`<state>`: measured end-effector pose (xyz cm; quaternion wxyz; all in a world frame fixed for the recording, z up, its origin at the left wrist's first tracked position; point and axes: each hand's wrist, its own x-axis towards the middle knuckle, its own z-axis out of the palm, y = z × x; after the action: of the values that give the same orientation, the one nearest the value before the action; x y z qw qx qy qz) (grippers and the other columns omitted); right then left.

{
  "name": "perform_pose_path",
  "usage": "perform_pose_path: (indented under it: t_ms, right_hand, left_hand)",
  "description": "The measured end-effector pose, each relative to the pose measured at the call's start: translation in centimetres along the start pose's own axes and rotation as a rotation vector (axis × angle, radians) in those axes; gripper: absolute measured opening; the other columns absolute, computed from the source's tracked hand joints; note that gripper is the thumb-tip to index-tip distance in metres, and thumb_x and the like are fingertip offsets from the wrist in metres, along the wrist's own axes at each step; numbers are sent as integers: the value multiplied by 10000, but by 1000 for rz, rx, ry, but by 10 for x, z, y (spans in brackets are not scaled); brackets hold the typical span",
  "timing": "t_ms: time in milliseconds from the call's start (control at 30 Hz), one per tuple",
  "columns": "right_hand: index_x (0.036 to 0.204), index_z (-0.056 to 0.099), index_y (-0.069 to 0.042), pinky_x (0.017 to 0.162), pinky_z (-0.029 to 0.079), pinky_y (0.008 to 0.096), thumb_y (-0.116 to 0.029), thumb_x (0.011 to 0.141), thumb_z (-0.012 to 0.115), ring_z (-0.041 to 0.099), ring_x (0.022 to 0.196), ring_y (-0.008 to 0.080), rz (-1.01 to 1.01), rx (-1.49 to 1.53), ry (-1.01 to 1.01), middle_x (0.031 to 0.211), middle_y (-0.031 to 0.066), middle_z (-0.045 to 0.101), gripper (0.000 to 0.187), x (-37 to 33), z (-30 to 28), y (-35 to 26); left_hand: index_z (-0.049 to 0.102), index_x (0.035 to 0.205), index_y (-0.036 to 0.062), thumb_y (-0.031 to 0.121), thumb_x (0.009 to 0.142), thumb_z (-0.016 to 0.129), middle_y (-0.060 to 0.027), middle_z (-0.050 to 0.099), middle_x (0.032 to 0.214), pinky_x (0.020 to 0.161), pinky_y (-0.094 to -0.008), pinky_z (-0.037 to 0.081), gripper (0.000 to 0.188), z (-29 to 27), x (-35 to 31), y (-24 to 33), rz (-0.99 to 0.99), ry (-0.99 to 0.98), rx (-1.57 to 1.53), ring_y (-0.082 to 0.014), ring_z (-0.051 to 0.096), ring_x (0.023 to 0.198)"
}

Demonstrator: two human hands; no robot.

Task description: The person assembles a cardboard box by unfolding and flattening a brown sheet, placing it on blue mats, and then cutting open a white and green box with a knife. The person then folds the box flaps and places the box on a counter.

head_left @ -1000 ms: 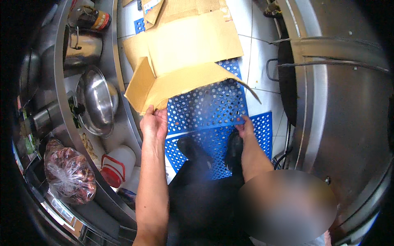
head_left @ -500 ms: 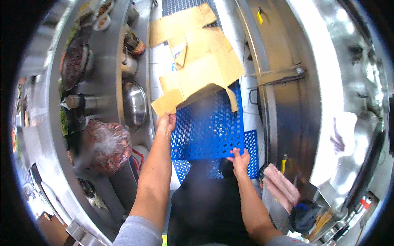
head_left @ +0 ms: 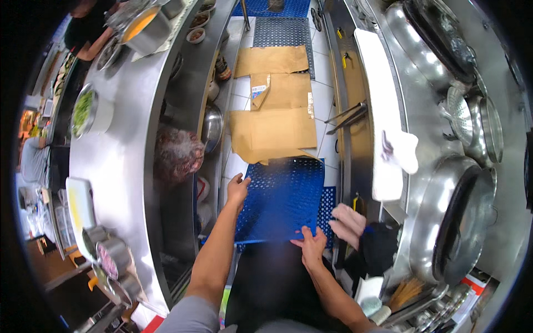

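Note:
A blue perforated floor mat (head_left: 280, 200) stretches before me over the aisle floor, its near edge lifted towards my body. My right hand (head_left: 312, 244) pinches the mat's near right corner. Beside the mat's left edge is my left hand (head_left: 239, 190), its fingers loosely bent and slightly apart, with nothing visible in them. Just past the mat lie flattened brown cardboard sheets (head_left: 275, 129) in a row along the aisle. The nearest sheet's curled front edge meets the mat's far end.
A steel counter (head_left: 130, 144) with a shelf runs along the left, holding pots and a bag of reddish food (head_left: 180, 152). Steel woks (head_left: 449, 216) and a pink cloth (head_left: 348, 222) are on the right. Tong-like handles (head_left: 348, 117) jut into the aisle. Other people stand far left.
My left hand has let go of the cardboard, which now lies flatter along the floor. The mat's near edge is lower in view, still in my right hand. The view has shifted.

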<state>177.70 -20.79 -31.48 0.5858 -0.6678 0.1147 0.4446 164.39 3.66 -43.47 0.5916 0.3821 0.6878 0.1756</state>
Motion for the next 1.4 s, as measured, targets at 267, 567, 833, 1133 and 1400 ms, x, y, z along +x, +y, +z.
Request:
perform_pose_path:
  t_ms: [267, 567, 833, 1133, 1400]
  right_hand:
    - [1045, 614, 20, 616, 643, 366, -101, 971, 581, 680, 798, 205, -87, 19, -166, 933, 114, 656, 145, -116, 13, -97]
    - [1033, 606, 21, 622, 629, 360, -135, 952, 600, 691, 744, 231, -185, -58, -294, 909, 136, 657, 176, -197, 32, -173]
    - [1055, 611, 45, 642, 640, 384, -96, 946, 579, 714, 765, 237, -346, 28, -402, 898, 155, 696, 182, -208, 68, -254]
    - [1085, 592, 84, 719, 649, 401, -91, 951, 598, 717, 859, 258, -587, 130, -516, 955, 187, 696, 221, -209, 111, -337]
    - [1121, 582, 40, 777, 631, 440, -108, 957, 571, 697, 849, 295, -355, 185, -398, 973, 171, 683, 222, -113, 99, -305]
  left_hand:
    - [669, 1185, -10, 49, 976, 610, -96, 685, 1140, 943, -292, 487, 225, -166, -267, 145, 834, 278, 190, -159, 635, 1042]
    - [676, 1224, 32, 140, 954, 664, -75, 685, 916, 686, -276, 507, 292, -279, -198, 144, 770, 311, 456, -138, 619, 777]
    - [663, 1238, 4, 274, 976, 663, -14, 645, 817, 657, -241, 481, 377, -314, -183, 135, 533, -30, 90, -84, 580, 710]
    - [660, 1150, -33, 319, 1039, 552, -52, 646, 782, 579, -227, 504, 384, -319, -165, 93, 594, 137, -368, -117, 624, 618]
    - [679, 1078, -17, 247, 1037, 544, -53, 637, 722, 486, -241, 480, 299, -285, -172, 95, 713, 589, -174, -101, 605, 549]
